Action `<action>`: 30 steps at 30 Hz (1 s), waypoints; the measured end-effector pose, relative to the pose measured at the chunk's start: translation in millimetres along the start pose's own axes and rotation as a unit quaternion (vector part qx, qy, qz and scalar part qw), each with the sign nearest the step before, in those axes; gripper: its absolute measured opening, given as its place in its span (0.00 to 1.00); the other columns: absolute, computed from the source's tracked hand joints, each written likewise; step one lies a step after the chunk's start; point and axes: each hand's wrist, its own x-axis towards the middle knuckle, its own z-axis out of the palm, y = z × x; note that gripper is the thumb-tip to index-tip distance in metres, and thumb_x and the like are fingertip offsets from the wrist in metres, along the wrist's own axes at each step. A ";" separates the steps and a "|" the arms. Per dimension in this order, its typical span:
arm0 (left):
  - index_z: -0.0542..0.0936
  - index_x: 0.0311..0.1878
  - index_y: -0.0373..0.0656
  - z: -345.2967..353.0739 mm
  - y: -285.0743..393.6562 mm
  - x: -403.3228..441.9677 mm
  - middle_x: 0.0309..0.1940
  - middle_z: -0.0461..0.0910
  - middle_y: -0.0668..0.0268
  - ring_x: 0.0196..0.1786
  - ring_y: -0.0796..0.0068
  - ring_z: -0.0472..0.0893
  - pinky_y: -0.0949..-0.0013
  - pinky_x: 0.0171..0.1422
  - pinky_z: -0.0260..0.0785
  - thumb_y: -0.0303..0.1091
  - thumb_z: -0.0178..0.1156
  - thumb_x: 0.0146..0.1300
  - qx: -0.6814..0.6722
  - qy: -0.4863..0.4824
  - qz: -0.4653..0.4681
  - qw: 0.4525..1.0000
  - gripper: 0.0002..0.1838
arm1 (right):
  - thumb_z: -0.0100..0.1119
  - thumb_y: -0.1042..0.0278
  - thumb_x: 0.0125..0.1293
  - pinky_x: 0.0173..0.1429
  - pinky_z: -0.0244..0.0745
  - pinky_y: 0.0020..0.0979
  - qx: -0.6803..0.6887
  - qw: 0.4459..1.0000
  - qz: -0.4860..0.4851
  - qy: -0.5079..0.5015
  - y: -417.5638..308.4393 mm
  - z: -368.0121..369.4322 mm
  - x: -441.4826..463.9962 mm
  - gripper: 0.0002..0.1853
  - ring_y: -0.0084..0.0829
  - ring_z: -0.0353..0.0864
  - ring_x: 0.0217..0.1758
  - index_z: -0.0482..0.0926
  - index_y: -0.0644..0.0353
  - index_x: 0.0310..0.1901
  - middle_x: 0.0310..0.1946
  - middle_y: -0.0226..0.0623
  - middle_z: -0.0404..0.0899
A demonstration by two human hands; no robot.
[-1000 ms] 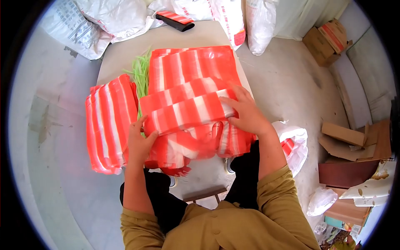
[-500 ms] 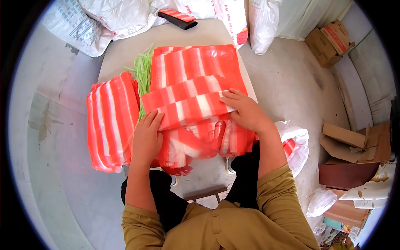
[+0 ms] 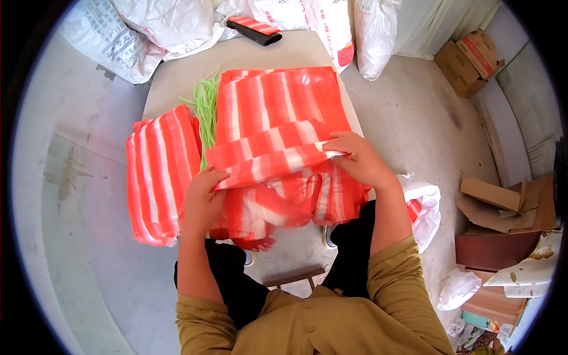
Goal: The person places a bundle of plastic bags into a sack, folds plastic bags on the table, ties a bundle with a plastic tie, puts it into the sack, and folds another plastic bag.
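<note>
Red-and-white striped plastic bags lie in a flat stack on the table before me. Across the stack runs a folded band of a striped bag, its near edge lifted slightly. My left hand closes on the left end of this band, thumb and fingers together. At the right end my right hand pinches the band's corner. Loose bag handles hang toward my lap below the fold. Left of the stack are green strips and a second pile of folded striped bags.
A black-and-striped roll lies at the far end of the table. White sacks stand behind it. On the floor to my right are an open white bag and cardboard boxes.
Both hands have drawn the fold's near edge up and slightly toward me, and their fingers have curled from lying flat to gripping it.
</note>
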 end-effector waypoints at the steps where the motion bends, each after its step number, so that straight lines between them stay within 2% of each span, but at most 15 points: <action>1: 0.84 0.55 0.38 -3.6 -1.4 -2.5 0.50 0.87 0.60 0.58 0.63 0.83 0.61 0.63 0.76 0.24 0.63 0.65 -0.059 -0.008 -0.073 0.996 0.15 | 0.64 0.73 0.66 0.60 0.79 0.37 0.055 0.998 0.030 0.006 0.4 -1.0 -2.0 0.13 0.40 0.86 0.55 0.86 0.62 0.51 0.51 0.41 0.87; 3: 0.84 0.54 0.37 -11.0 -1.4 -5.4 0.45 0.87 0.62 0.51 0.71 0.84 0.66 0.57 0.76 0.28 0.64 0.70 -0.175 -0.025 -0.217 0.960 0.12 | 0.63 0.74 0.71 0.61 0.77 0.33 0.111 0.986 0.122 -0.018 -1.5 -4.4 1.0 0.12 0.34 0.83 0.57 0.84 0.62 0.54 0.50 0.39 0.86; 4: 0.84 0.54 0.37 -11.3 -2.8 -4.7 0.44 0.87 0.62 0.49 0.73 0.84 0.68 0.55 0.75 0.30 0.64 0.70 -0.191 -0.021 -0.231 0.954 0.12 | 0.62 0.75 0.73 0.61 0.76 0.31 0.138 0.976 0.168 -0.031 -1.9 -5.8 3.4 0.12 0.30 0.82 0.58 0.83 0.62 0.56 0.50 0.37 0.85; 6: 0.83 0.55 0.36 -10.8 -5.8 0.6 0.40 0.86 0.63 0.45 0.78 0.82 0.72 0.51 0.74 0.32 0.65 0.72 -0.225 -0.013 -0.258 0.940 0.13 | 0.62 0.66 0.74 0.59 0.77 0.34 0.174 0.971 0.163 0.032 5.5 4.2 11.9 0.14 0.33 0.84 0.56 0.82 0.64 0.56 0.50 0.41 0.85; 7: 0.82 0.57 0.36 -6.6 -8.8 3.0 0.40 0.86 0.62 0.45 0.77 0.82 0.71 0.51 0.75 0.33 0.65 0.72 -0.234 0.006 -0.262 0.936 0.15 | 0.62 0.62 0.74 0.58 0.77 0.35 0.192 0.966 0.159 0.063 7.8 10.6 16.3 0.16 0.34 0.84 0.55 0.82 0.65 0.56 0.49 0.42 0.86; 9: 0.80 0.62 0.37 8.0 -16.0 9.2 0.41 0.85 0.60 0.45 0.74 0.83 0.70 0.51 0.75 0.33 0.65 0.72 -0.253 0.046 -0.269 0.928 0.18 | 0.62 0.59 0.74 0.61 0.76 0.37 0.132 0.971 0.170 0.108 7.4 20.2 23.9 0.21 0.38 0.84 0.58 0.78 0.63 0.61 0.54 0.44 0.84; 12: 0.73 0.69 0.37 19.5 -12.4 15.5 0.50 0.84 0.61 0.50 0.75 0.83 0.70 0.54 0.76 0.34 0.65 0.73 -0.210 0.090 -0.281 0.932 0.25 | 0.61 0.54 0.74 0.65 0.75 0.40 0.034 0.978 0.156 0.134 12.4 30.4 29.0 0.27 0.43 0.81 0.62 0.72 0.62 0.67 0.60 0.48 0.80; 16: 0.68 0.75 0.39 22.8 2.5 16.7 0.61 0.81 0.54 0.61 0.67 0.82 0.65 0.64 0.75 0.34 0.65 0.72 -0.202 0.089 -0.264 0.939 0.31 | 0.60 0.52 0.73 0.70 0.72 0.43 -0.071 0.976 0.150 0.139 21.1 45.1 32.0 0.29 0.48 0.79 0.66 0.71 0.61 0.69 0.65 0.49 0.77; 19: 0.67 0.76 0.40 28.9 -11.5 14.7 0.66 0.79 0.51 0.66 0.62 0.80 0.62 0.68 0.73 0.34 0.65 0.71 -0.163 0.079 -0.246 0.952 0.33 | 0.62 0.53 0.72 0.72 0.70 0.43 -0.113 0.964 0.213 0.113 11.6 42.5 34.1 0.30 0.48 0.75 0.70 0.72 0.59 0.70 0.67 0.49 0.76; 22: 0.68 0.76 0.41 27.1 -10.9 15.3 0.68 0.77 0.51 0.66 0.57 0.80 0.60 0.69 0.72 0.35 0.64 0.72 -0.121 0.061 -0.241 0.961 0.31 | 0.64 0.59 0.70 0.72 0.72 0.43 -0.243 0.951 0.125 0.146 19.4 45.0 34.9 0.29 0.47 0.77 0.69 0.73 0.56 0.71 0.66 0.48 0.78; 26: 0.73 0.72 0.41 27.3 -9.6 15.7 0.68 0.77 0.51 0.68 0.55 0.78 0.58 0.72 0.70 0.35 0.64 0.71 -0.104 0.057 -0.228 0.966 0.28 | 0.68 0.61 0.66 0.77 0.65 0.47 -0.238 0.966 -0.083 0.056 6.8 56.6 37.8 0.29 0.44 0.73 0.72 0.76 0.56 0.68 0.69 0.42 0.76; 27: 0.74 0.71 0.40 28.3 -11.7 15.3 0.68 0.77 0.50 0.69 0.54 0.78 0.58 0.72 0.69 0.35 0.65 0.70 -0.098 0.057 -0.219 0.969 0.27 | 0.69 0.62 0.64 0.78 0.64 0.49 -0.228 0.966 -0.122 0.027 -16.9 63.5 35.1 0.29 0.43 0.72 0.73 0.77 0.56 0.67 0.69 0.41 0.76; 28: 0.75 0.70 0.41 29.1 -11.5 15.1 0.68 0.77 0.51 0.69 0.53 0.77 0.56 0.73 0.69 0.36 0.66 0.69 -0.033 0.068 -0.204 0.976 0.27 | 0.70 0.63 0.63 0.79 0.62 0.51 -0.217 0.963 -0.159 -0.001 -30.6 69.5 32.2 0.29 0.42 0.72 0.74 0.78 0.56 0.66 0.69 0.39 0.76; 30: 0.77 0.68 0.41 32.2 -7.6 16.0 0.67 0.77 0.51 0.70 0.51 0.76 0.52 0.73 0.68 0.37 0.68 0.67 0.098 0.088 -0.170 0.977 0.28 | 0.71 0.61 0.60 0.75 0.64 0.47 -0.226 0.960 -0.164 -0.005 -32.5 77.1 30.2 0.27 0.41 0.74 0.71 0.79 0.56 0.62 0.67 0.39 0.78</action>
